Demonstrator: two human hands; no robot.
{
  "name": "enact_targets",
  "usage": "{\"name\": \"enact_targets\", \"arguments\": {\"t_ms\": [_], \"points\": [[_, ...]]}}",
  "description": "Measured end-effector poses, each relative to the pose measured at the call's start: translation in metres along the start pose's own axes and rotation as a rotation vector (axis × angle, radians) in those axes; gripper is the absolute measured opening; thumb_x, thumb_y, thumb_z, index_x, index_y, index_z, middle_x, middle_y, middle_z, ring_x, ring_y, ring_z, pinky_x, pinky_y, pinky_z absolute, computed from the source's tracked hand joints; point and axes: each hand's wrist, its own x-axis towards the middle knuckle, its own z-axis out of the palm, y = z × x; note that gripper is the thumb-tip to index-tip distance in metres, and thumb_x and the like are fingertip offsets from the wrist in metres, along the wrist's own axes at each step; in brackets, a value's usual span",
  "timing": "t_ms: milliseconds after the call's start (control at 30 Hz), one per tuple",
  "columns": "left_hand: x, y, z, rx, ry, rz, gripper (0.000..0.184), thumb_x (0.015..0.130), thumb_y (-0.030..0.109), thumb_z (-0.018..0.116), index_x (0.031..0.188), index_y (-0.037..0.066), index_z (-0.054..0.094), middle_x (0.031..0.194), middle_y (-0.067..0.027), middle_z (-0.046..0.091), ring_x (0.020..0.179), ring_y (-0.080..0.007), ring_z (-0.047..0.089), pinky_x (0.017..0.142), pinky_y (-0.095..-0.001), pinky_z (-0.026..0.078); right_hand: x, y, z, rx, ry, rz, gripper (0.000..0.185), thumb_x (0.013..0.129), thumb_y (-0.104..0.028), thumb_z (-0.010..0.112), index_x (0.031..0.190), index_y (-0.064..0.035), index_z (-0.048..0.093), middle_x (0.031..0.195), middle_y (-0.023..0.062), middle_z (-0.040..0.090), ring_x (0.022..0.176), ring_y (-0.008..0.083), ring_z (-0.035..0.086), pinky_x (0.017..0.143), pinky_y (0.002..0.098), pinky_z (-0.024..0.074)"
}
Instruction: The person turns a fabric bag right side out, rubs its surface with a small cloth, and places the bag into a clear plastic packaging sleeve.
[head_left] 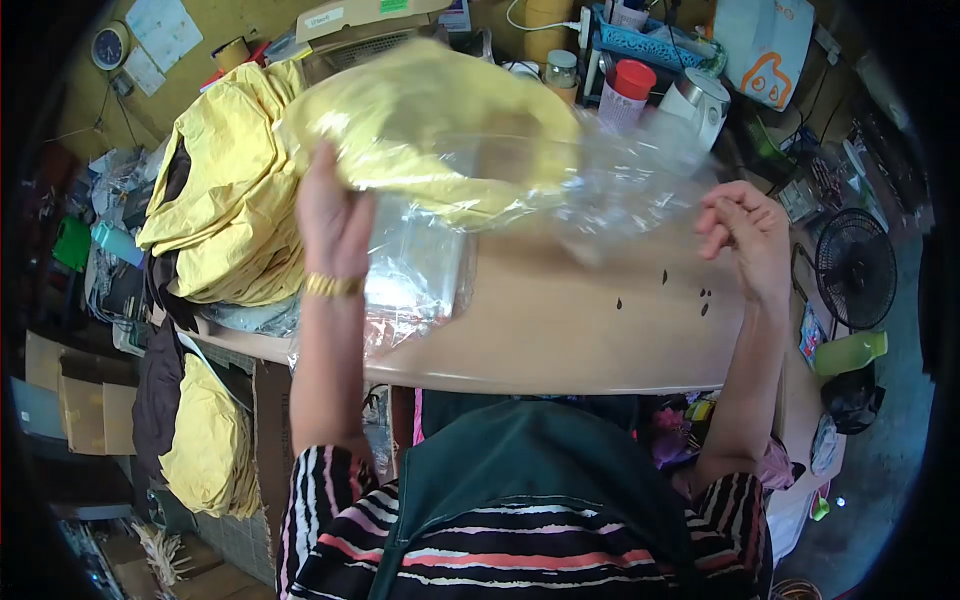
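Note:
My left hand (pixel 335 215), with a gold bracelet at the wrist, is closed on the near left side of a folded yellow garment (pixel 420 110). A clear plastic bag (pixel 635 185) lies around the garment and stretches past it to the right; both are lifted over the table and blurred by motion. At the bag's right end, my right hand (pixel 745 235) has its fingers curled together on the film; the exact grip is hard to see. Beneath the left forearm's right side rests a stack of flat clear plastic bags (pixel 415 270).
A tall pile of yellow garments (pixel 235 190) stands at the table's left. Several small dark pieces (pixel 665 276) lie on the brown table (pixel 560 340). Behind are a red-lidded cup (pixel 632 80), a white kettle (pixel 697 98) and a blue basket (pixel 640 45). A black fan (pixel 855 268) stands right.

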Motion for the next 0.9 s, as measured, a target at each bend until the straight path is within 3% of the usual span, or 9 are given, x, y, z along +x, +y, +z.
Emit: {"name": "enact_targets", "arguments": {"t_ms": [167, 267, 400, 500, 600, 700, 800, 867, 900], "points": [[-0.076, -0.019, -0.115, 0.068, 0.319, 0.013, 0.037, 0.102, 0.018, 0.042, 0.133, -0.003, 0.04, 0.131, -0.014, 0.051, 0.117, -0.0223, 0.053, 0.105, -0.0372, 0.043, -0.01, 0.114, -0.01, 0.054, -0.045, 0.24, 0.014, 0.092, -0.013, 0.058, 0.103, -0.0038, 0.059, 0.081, 0.0031, 0.061, 0.062, 0.0082, 0.059, 0.058, 0.0213, 0.0496], [-0.131, -0.02, -0.132, 0.064, 0.503, -0.098, 0.038, 0.103, 0.015, 0.038, 0.138, -0.001, 0.035, 0.136, -0.0149, 0.047, 0.124, -0.0244, 0.049, 0.109, -0.0398, 0.04, -0.027, 0.13, 0.053, 0.199, -0.255, 0.402, 0.067, 0.083, -0.003, 0.066, 0.142, -0.0138, 0.034, 0.12, 0.0115, 0.055, 0.089, 0.0162, 0.065, 0.067, 0.0279, 0.0546], [-0.163, 0.0, -0.165, 0.141, 0.424, -0.215, 0.046, 0.097, 0.017, 0.055, 0.136, -0.002, 0.039, 0.132, -0.0113, 0.051, 0.121, -0.0254, 0.052, 0.102, -0.0421, 0.045, -0.024, 0.137, 0.149, 0.282, -0.441, 0.344, 0.117, 0.072, 0.015, 0.067, 0.151, -0.0219, -0.011, 0.152, 0.0167, 0.026, 0.11, 0.0254, 0.06, 0.08, 0.0377, 0.0553], [-0.158, 0.015, -0.183, 0.355, 0.327, -0.196, 0.047, 0.093, 0.017, 0.062, 0.133, 0.0, 0.044, 0.126, -0.011, 0.056, 0.113, -0.0262, 0.058, 0.096, -0.0406, 0.049, 0.033, 0.175, 0.22, 0.072, -0.329, 0.025, 0.074, 0.079, 0.0, 0.067, 0.142, -0.0118, 0.032, 0.132, 0.0156, 0.052, 0.105, 0.0219, 0.061, 0.082, 0.0363, 0.0526], [-0.156, 0.013, -0.163, 0.473, 0.335, -0.142, 0.042, 0.093, 0.016, 0.063, 0.129, 0.002, 0.049, 0.118, -0.0103, 0.061, 0.1, -0.0232, 0.063, 0.085, -0.0349, 0.053, 0.079, 0.084, 0.208, 0.06, -0.16, -0.165, 0.032, 0.082, -0.019, 0.071, 0.109, -0.0015, 0.065, 0.091, 0.0096, 0.07, 0.086, 0.021, 0.066, 0.076, 0.0359, 0.0526], [-0.158, 0.01, -0.174, 0.212, 0.232, -0.326, 0.04, 0.093, 0.016, 0.063, 0.128, 0.003, 0.05, 0.113, -0.0073, 0.062, 0.093, -0.0151, 0.064, 0.07, -0.0259, 0.052, 0.057, -0.034, 0.119, 0.013, 0.161, -0.089, 0.02, 0.084, -0.021, 0.07, 0.096, -0.0045, 0.071, 0.08, 0.0038, 0.068, 0.072, 0.0094, 0.061, 0.062, 0.0272, 0.0469], [-0.164, -0.027, -0.133, 0.187, 0.261, -0.357, 0.048, 0.093, 0.013, 0.062, 0.135, 0.003, 0.042, 0.125, -0.0108, 0.056, 0.11, -0.0218, 0.058, 0.091, -0.0345, 0.05, 0.046, 0.056, -0.002, 0.337, 0.272, -0.079, 0.013, 0.089, -0.016, 0.066, 0.086, -0.0037, 0.066, 0.075, -0.0028, 0.06, 0.061, 0.0038, 0.05, 0.054, 0.0214, 0.0378], [-0.171, -0.052, -0.134, 0.279, 0.253, -0.358, 0.052, 0.093, 0.012, 0.061, 0.138, 0.002, 0.037, 0.132, -0.0129, 0.05, 0.118, -0.0248, 0.053, 0.1, -0.0387, 0.046, -0.008, 0.138, -0.059, 0.108, 0.401, 0.063, 0.015, 0.089, -0.02, 0.068, 0.081, -0.0081, 0.064, 0.065, -0.0044, 0.056, 0.048, 0.0031, 0.043, 0.04, 0.0215, 0.0279], [-0.174, -0.068, -0.15, 0.295, 0.269, -0.399, 0.056, 0.093, 0.01, 0.061, 0.14, 0.002, 0.033, 0.136, -0.0129, 0.046, 0.12, -0.0248, 0.051, 0.099, -0.0396, 0.047, -0.039, 0.174, -0.08, -0.047, 0.483, 0.414, 0.014, 0.086, -0.019, 0.07, 0.08, -0.0086, 0.063, 0.066, -0.0031, 0.057, 0.05, 0.0041, 0.047, 0.042, 0.0214, 0.0313]]}}
